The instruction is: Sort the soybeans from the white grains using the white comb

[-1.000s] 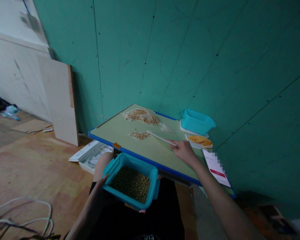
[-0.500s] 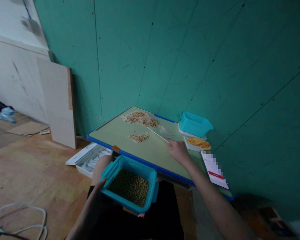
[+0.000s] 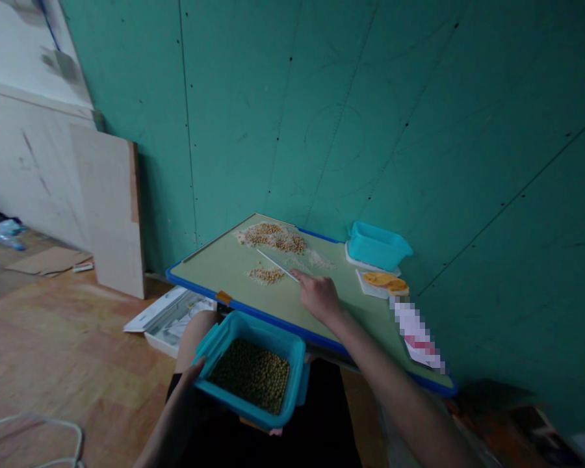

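Now the right hand [image 3: 322,299], holding a thin white stick [image 3: 275,263], is shifting leftward: the tip is moving from the right end of the small soybean pile [image 3: 267,276] to its far side, apparently dividing it from the larger pile [image 3: 272,238] near the far left corner of the bench [image 3: 214,272]. The left hand [image 3: 188,380] is gripping a turquoise box [image 3: 273,340] of beans [image 3: 248,376] beside the near edge.

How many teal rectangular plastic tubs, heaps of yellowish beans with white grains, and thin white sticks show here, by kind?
Teal rectangular plastic tubs: 2, one in the left hand, one near the green wall
Heaps of yellowish beans with white grains: 2
Thin white stick: 1, in the right hand
Total: 5
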A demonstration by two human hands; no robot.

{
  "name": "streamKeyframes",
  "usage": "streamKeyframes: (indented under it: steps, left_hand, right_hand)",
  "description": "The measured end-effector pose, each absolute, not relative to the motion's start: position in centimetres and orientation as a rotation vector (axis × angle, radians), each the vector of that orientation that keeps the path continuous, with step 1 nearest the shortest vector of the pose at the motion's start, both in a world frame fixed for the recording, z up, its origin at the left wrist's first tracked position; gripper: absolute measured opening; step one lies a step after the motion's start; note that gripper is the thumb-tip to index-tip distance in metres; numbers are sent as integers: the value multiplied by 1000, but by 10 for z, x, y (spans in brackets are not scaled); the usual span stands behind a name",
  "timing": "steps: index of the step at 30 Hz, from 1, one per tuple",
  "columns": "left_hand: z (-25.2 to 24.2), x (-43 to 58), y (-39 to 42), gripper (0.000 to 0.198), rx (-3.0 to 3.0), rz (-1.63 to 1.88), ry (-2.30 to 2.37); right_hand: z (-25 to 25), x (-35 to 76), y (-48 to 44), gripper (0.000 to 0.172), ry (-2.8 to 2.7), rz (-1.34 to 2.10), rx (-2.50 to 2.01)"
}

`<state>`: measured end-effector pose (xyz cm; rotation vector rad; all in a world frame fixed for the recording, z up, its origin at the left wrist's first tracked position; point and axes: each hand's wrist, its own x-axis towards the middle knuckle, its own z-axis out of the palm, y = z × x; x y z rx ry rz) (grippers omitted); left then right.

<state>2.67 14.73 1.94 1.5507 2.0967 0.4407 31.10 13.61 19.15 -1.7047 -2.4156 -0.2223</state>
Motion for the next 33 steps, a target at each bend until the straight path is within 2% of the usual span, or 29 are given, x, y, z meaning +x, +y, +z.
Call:
streamKeyframes:
  steps: [10,14,26,33]
  left_hand:
    - [30,31,134,22,1612,540,2053]
    - [30,30,134,28,1615,535,2035]
    - [33,34,128,28,1615,558,2079]
    - [38,35,126,23,1626,556,2055]
  right_hand:
    - [193,300,142,57,-2442,-231,-1770]
    - [198,311,138,56,-2437,-255,-1859]
    - [196,358,129,55,-2368,-366,-2038]
    - [199,383,138,42,-2144,-328,-2106]
